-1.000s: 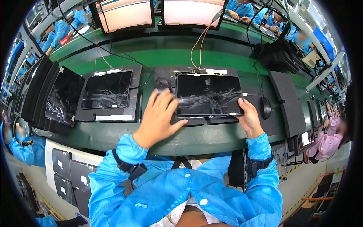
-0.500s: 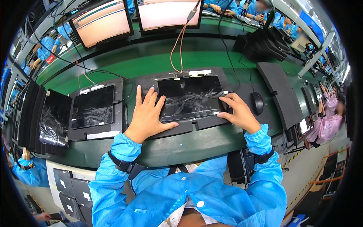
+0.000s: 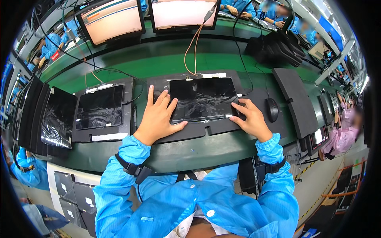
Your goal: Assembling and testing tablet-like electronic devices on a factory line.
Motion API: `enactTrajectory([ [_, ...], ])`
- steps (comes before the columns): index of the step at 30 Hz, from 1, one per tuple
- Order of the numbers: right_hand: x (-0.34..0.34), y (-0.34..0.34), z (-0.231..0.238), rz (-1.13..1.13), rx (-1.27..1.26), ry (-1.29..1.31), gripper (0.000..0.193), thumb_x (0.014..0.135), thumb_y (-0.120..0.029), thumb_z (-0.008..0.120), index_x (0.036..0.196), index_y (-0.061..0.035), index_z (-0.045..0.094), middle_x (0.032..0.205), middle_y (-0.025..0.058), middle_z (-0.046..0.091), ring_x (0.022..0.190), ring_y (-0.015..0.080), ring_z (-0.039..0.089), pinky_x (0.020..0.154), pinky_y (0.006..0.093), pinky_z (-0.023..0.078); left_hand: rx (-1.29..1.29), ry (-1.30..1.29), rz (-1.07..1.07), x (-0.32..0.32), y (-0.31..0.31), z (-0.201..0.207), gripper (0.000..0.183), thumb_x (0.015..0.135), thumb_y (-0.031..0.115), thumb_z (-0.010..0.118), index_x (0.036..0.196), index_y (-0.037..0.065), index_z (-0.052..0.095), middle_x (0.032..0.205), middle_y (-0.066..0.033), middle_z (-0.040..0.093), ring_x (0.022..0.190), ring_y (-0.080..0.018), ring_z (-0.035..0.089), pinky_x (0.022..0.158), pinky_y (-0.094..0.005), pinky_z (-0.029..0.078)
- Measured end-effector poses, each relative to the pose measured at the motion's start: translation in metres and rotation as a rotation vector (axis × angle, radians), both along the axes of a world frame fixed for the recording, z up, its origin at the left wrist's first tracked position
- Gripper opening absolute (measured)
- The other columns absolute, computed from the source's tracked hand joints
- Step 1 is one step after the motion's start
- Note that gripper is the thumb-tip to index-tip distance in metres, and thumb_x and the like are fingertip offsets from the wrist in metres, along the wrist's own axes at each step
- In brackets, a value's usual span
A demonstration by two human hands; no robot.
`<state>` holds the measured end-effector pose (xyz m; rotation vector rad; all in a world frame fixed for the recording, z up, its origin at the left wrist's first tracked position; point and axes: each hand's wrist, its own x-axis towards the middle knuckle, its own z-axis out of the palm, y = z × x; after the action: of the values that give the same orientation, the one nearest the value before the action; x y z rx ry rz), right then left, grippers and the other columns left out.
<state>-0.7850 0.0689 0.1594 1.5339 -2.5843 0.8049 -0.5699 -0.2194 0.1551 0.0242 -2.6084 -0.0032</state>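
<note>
A dark tablet [image 3: 204,99] under wrinkled clear film lies flat in a black foam tray [image 3: 186,133] in front of me. A cable is plugged in at its right side, near the upper corner. My left hand [image 3: 158,117] spreads over the tray's left part, fingers pointing away and touching the tablet's left edge, thumb stretched along the near rim. At the lower right corner, my right hand [image 3: 252,121] rests its bent index finger and thumb on the tablet's right edge, with a gap between them. Its other fingers are partly hidden.
A second filmed tablet [image 3: 100,107] lies in a tray to the left, beside a leaning tablet [image 3: 58,119] and upright foam trays. On the right are a black mouse [image 3: 272,110] and a foam piece [image 3: 293,103]. Two monitors [image 3: 183,14] stand behind hanging cables [image 3: 194,51]. Co-workers sit beyond.
The view has shifted slightly, moving the bench a little to the right in the picture. Both hands keep nearly the same places at the tablet's edges.
</note>
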Motion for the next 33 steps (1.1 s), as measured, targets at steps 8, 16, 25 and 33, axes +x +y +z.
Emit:
enactTrajectory([
  [8, -0.004, -0.009, 0.0, 0.069, -0.024, 0.07, 0.05, 0.084, -0.032, 0.08, 0.128, -0.0101, 0.069, 0.132, 0.0204, 0.059, 0.118, 0.0396, 0.061, 0.096, 0.0438, 0.052, -0.015, -0.045, 0.054, 0.002, -0.003, 0.019, 0.082, 0.067, 0.063, 0.079, 0.113, -0.004, 0.068, 0.111, -0.0206, 0.066, 0.131, -0.0401, 0.051, 0.121, -0.0685, 0.009],
  [16, 0.007, 0.004, 0.012, 0.021, 0.066, 0.017, 0.054, 0.083, -0.037, 0.08, 0.127, -0.0089, 0.069, 0.132, 0.0207, 0.059, 0.118, 0.0384, 0.061, 0.097, 0.0436, 0.052, -0.014, -0.082, -0.001, -0.007, -0.005, 0.009, 0.094, 0.065, 0.073, 0.076, 0.121, -0.002, 0.067, 0.113, -0.0224, 0.065, 0.129, -0.0422, 0.053, 0.122, -0.0667, 0.009],
  [25, 0.112, -0.038, 0.016, 0.031, -0.454, -0.192, 0.008, 0.088, -0.007, 0.073, 0.089, -0.001, 0.067, 0.082, 0.0112, 0.066, 0.072, 0.0252, 0.063, 0.067, 0.0372, 0.05, 0.079, 0.13, -0.117, 0.018, -0.037, 0.018, 0.054, 0.088, 0.035, 0.074, 0.129, 0.002, 0.063, 0.121, -0.0166, 0.066, 0.13, -0.0348, 0.055, 0.122, -0.0576, 0.024],
  [33, 0.337, -0.108, -0.057, 1.123, 0.272, -0.899, 0.039, 0.1, -0.037, 0.064, 0.12, -0.0048, 0.069, 0.101, 0.016, 0.072, 0.087, 0.0299, 0.069, 0.074, 0.0389, 0.054, -0.01, 0.262, -0.126, 0.055, -0.043, 0.039, 0.025, 0.083, 0.017, 0.075, 0.103, 0.004, 0.07, 0.107, -0.0091, 0.068, 0.115, -0.0291, 0.062, 0.111, -0.0459, 0.044],
])
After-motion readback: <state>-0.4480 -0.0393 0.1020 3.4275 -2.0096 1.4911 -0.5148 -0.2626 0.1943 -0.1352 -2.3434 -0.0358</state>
